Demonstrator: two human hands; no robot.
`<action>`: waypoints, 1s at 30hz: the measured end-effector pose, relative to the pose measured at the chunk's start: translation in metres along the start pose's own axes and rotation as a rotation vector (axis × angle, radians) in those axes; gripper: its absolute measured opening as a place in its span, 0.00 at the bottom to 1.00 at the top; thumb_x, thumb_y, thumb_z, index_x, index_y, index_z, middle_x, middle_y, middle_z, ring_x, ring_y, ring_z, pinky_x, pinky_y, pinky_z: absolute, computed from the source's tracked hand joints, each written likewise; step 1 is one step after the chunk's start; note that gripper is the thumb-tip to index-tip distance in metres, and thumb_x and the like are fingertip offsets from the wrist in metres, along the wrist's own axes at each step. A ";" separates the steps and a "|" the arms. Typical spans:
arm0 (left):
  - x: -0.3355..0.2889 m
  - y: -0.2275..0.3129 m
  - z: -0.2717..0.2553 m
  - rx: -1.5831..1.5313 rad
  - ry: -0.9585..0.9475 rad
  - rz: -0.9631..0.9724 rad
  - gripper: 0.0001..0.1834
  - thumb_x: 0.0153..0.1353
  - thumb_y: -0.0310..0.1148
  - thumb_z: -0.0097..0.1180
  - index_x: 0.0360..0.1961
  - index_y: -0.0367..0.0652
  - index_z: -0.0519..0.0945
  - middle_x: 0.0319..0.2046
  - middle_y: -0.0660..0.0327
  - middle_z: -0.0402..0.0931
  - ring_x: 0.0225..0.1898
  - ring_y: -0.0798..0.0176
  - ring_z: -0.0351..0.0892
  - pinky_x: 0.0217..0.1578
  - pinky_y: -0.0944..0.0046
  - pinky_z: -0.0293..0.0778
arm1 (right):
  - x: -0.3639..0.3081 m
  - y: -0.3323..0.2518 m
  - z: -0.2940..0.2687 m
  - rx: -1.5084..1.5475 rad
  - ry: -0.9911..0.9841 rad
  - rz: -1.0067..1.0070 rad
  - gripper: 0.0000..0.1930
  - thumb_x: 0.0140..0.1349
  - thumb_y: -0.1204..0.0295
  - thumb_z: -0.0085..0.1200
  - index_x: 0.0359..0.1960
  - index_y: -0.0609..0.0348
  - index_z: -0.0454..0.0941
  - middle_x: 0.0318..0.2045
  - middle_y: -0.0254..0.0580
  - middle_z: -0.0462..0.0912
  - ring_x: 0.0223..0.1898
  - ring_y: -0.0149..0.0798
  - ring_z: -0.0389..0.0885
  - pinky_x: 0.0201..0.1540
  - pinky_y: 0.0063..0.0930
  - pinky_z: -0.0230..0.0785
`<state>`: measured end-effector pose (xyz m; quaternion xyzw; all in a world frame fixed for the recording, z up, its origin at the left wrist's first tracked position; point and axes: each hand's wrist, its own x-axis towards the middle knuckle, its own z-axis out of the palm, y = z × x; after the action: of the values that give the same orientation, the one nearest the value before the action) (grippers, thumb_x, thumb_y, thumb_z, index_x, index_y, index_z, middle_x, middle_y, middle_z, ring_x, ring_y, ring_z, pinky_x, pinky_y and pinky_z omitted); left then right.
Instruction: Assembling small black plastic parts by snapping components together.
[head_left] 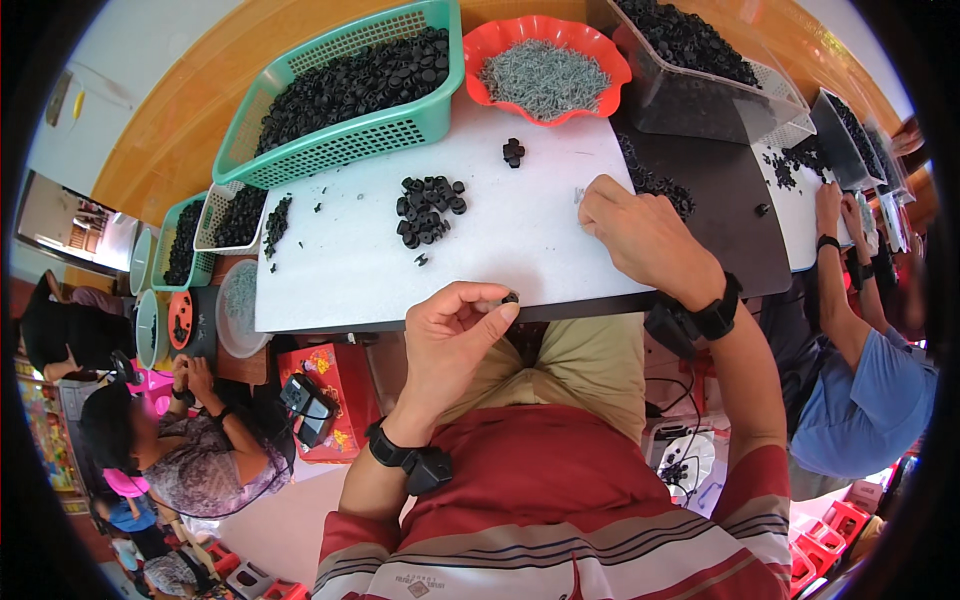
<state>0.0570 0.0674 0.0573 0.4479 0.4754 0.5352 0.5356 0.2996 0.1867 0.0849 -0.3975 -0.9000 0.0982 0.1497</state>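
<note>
My left hand (450,345) is closed at the table's front edge, with a small black plastic part (511,298) pinched between thumb and forefinger. Further right, my right hand (645,235) has its fingers curled down at the white tabletop (340,270), beside a few small grey screws (579,193). Whatever its fingertips hold, if anything, is hidden. Loose black plastic parts (428,210) lie in a pile in front of my hands, with one small black piece (421,260) nearer to me. Beyond them sits a little cluster of black parts (514,153).
At the back stand a green basket (330,140) of black parts, a red scalloped bowl (618,75) of grey screws and a clear bin (690,105) of black parts. Smaller baskets (205,235) line the left. Co-workers sit left (200,440) and right (860,390).
</note>
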 end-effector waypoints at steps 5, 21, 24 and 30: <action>-0.001 0.000 0.002 -0.009 -0.001 -0.003 0.09 0.62 0.21 0.66 0.44 0.35 0.84 0.39 0.61 0.86 0.37 0.75 0.79 0.39 0.74 0.76 | -0.004 0.004 0.003 0.058 0.034 -0.014 0.04 0.60 0.80 0.49 0.35 0.60 0.75 0.35 0.45 0.79 0.34 0.56 0.81 0.35 0.47 0.72; -0.007 0.001 0.005 -0.039 -0.017 0.004 0.09 0.62 0.20 0.65 0.44 0.35 0.84 0.36 0.64 0.84 0.35 0.76 0.78 0.37 0.76 0.74 | -0.012 0.010 0.016 0.160 0.141 0.029 0.08 0.66 0.73 0.55 0.44 0.58 0.81 0.40 0.47 0.83 0.39 0.55 0.83 0.40 0.45 0.75; -0.008 0.003 0.006 -0.023 -0.024 -0.002 0.09 0.63 0.19 0.64 0.45 0.35 0.84 0.35 0.65 0.83 0.35 0.76 0.78 0.38 0.75 0.75 | -0.015 0.008 0.018 0.177 0.200 0.016 0.08 0.67 0.73 0.54 0.45 0.58 0.81 0.40 0.46 0.82 0.37 0.55 0.83 0.40 0.45 0.75; -0.010 0.003 0.007 0.007 -0.009 0.022 0.09 0.63 0.20 0.65 0.44 0.35 0.84 0.34 0.66 0.83 0.34 0.76 0.78 0.37 0.75 0.74 | -0.020 0.005 0.019 0.171 0.213 0.043 0.08 0.69 0.73 0.52 0.46 0.57 0.80 0.39 0.46 0.78 0.36 0.55 0.81 0.39 0.45 0.74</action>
<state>0.0634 0.0582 0.0615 0.4576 0.4699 0.5373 0.5302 0.3089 0.1742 0.0622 -0.4105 -0.8587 0.1353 0.2755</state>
